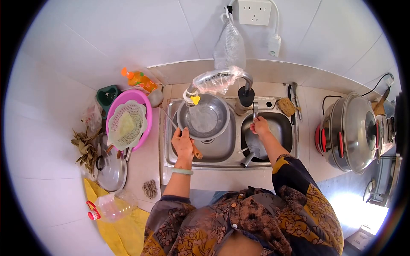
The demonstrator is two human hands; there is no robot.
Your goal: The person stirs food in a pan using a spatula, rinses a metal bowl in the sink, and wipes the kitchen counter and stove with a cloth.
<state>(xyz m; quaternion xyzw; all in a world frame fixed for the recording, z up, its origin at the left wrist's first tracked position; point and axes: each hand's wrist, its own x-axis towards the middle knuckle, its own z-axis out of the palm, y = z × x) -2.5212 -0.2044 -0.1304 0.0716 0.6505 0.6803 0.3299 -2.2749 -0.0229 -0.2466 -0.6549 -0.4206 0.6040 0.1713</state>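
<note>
In the left sink basin (pixel 215 156), a round metal bowl (pixel 222 115) sits tilted under the faucet (pixel 197 87), and water runs into it. My left hand (pixel 183 145) is closed at the bowl's near left rim, gripping a utensil with a wooden handle (pixel 197 152) whose thin metal part points up and left. Over the right basin (pixel 279 123), my right hand (pixel 259 127) is closed around the metal faucet-like handle (pixel 255 110) near the divider. Below it, a metal utensil (pixel 252 149) and a dark-ended handle (pixel 247 160) lie in the basin.
Left of the sink are a pink basin (pixel 147 112) holding a pale strainer (pixel 124 123), a pan lid (pixel 112 170) and a plastic bottle (pixel 115 207). A sponge (pixel 286 106) and knives (pixel 294 100) lie at the back right. A large steamer pot (pixel 356 132) stands far right.
</note>
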